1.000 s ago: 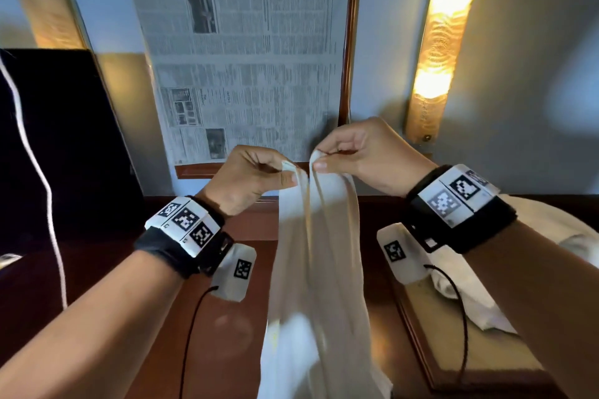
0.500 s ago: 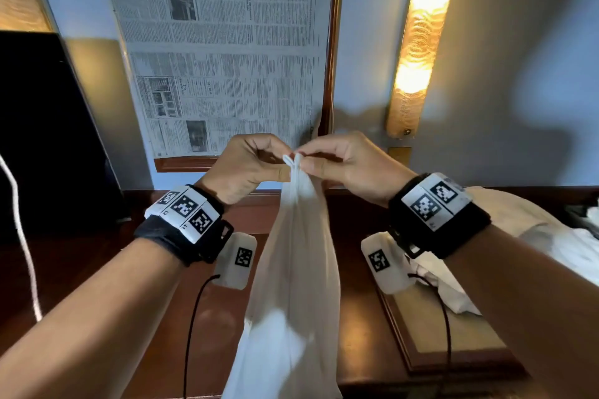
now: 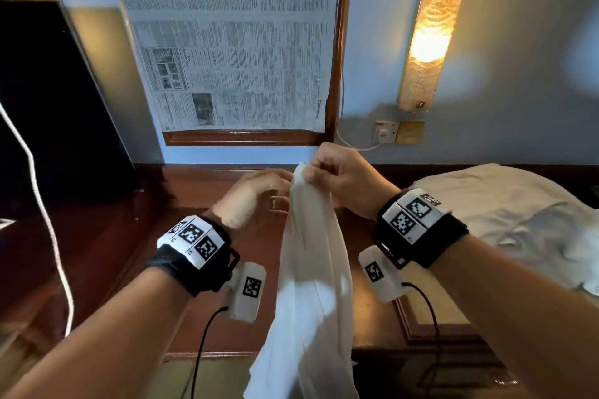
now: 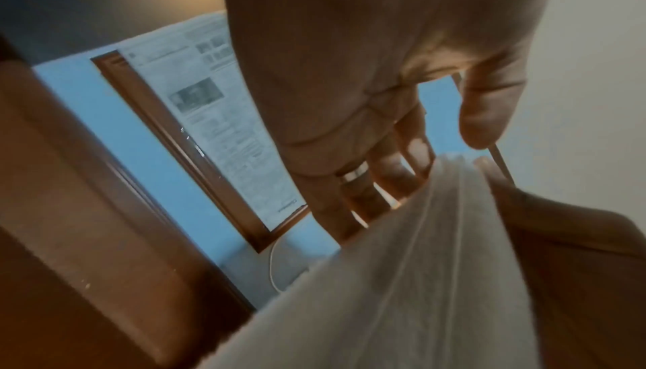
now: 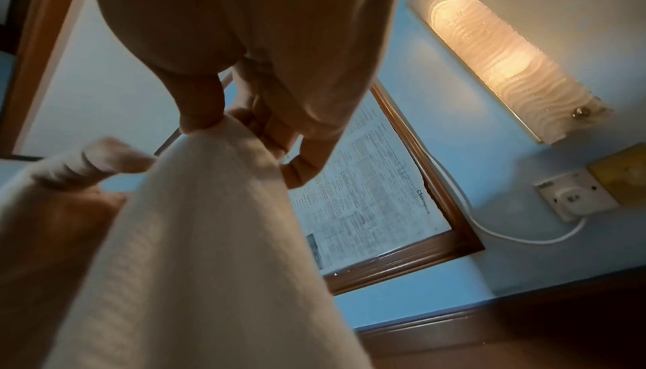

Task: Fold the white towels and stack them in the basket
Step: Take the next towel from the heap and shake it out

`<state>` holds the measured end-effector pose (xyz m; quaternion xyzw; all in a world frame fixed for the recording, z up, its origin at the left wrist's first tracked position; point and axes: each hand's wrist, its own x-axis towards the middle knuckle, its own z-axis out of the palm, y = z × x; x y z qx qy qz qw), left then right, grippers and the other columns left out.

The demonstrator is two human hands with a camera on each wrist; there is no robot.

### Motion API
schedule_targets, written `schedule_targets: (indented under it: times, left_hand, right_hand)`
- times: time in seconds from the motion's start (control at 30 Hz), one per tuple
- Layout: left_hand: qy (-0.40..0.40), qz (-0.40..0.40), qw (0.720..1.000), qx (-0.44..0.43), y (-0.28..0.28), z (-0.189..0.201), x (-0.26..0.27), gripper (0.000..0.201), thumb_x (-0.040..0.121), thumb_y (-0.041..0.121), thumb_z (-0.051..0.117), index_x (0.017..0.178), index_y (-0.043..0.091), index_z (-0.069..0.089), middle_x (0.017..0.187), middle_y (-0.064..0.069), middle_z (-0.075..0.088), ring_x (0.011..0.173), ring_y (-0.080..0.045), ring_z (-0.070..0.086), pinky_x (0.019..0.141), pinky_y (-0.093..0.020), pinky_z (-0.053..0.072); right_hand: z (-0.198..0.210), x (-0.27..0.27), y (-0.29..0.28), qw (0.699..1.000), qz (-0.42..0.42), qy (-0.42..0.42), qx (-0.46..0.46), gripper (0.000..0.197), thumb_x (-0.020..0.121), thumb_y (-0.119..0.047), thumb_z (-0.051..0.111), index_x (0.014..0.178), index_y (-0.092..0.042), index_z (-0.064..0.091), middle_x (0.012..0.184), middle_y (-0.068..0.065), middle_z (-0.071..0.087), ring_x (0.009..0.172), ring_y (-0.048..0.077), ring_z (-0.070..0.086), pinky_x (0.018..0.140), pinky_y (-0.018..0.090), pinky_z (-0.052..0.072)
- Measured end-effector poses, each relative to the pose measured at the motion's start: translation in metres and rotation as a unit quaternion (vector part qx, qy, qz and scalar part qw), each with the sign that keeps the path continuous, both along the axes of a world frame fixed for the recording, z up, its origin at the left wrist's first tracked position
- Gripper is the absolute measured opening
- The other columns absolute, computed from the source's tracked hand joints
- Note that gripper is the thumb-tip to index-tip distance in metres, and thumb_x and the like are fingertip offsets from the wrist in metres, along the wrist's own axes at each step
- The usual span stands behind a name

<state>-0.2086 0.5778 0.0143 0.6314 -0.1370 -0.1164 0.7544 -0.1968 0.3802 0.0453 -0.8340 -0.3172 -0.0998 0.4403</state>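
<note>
right hand (image 3: 343,183): up over the dark reddish-brown wooden bench (image 3: 201,191), thumb and curled fingers pinching the bunched top of a long white cloth towel (image 3: 311,269). The right wrist view shows the thumb pressed right onto the gathered edge.

left hand (image 3: 249,201): just beside the towel on its left and a bit lower than the right one. It's blurry from the head camera, but the left wrist view shows fingers pretty much straight and spread, thumb apart from them, nothing gripped. Fingertips look like they're brushing the cloth, though I honestly can't tell if they touch.

hanging towel: dangles straight down from the right hand's pinch, narrow at the top and fanning out lower, running past the front edge of the bench and out of view at the bottom.

other towels: a rumpled pile of white towels (image 3: 505,220) lies on the bench off to the right, well apart from the hanging one.

wall stuff: newspaper sheet (image 3: 233,42) in a brown wooden frame, a glowing amber wall lamp (image 3: 434,26) to its right, and a white socket (image 3: 384,132) with a cable below the lamp.
</note>
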Motion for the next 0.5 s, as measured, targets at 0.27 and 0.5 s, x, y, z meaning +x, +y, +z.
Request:
schedule_targets:
  times: [0.27, 0.5]
  left_hand:
    - [-0.155, 0.088, 0.971, 0.163, -0.030, 0.011, -0.003, 0.014, 0.095, 0.017, 0.068, 0.082, 0.012, 0.073, 0.073, -0.009, 0.062, 0.064, -0.019, 0.053, 0.054, -0.025, 0.044]
    - [-0.203, 0.068, 0.950, 0.225, -0.045, 0.017, -0.002, 0.017, 0.097, 0.012, 0.064, 0.087, 0.020, 0.076, 0.072, 0.010, 0.070, 0.063, -0.004, 0.060, 0.060, -0.023, 0.048]
  right_hand:
    - [-0.011, -0.001, -0.021, 0.995, -0.053, -0.041, 0.070, 0.023, 0.087, -0.020, 0.072, 0.080, -0.001, 0.061, 0.073, 0.005, 0.058, 0.066, 0.006, 0.049, 0.062, 0.019, 0.041]
    - [-0.042, -0.018, -0.047, 0.937, 0.044, 0.226, 0.262, 0.012, 0.086, -0.014, 0.065, 0.087, -0.003, 0.067, 0.078, 0.014, 0.059, 0.064, 0.023, 0.054, 0.057, 0.030, 0.046]
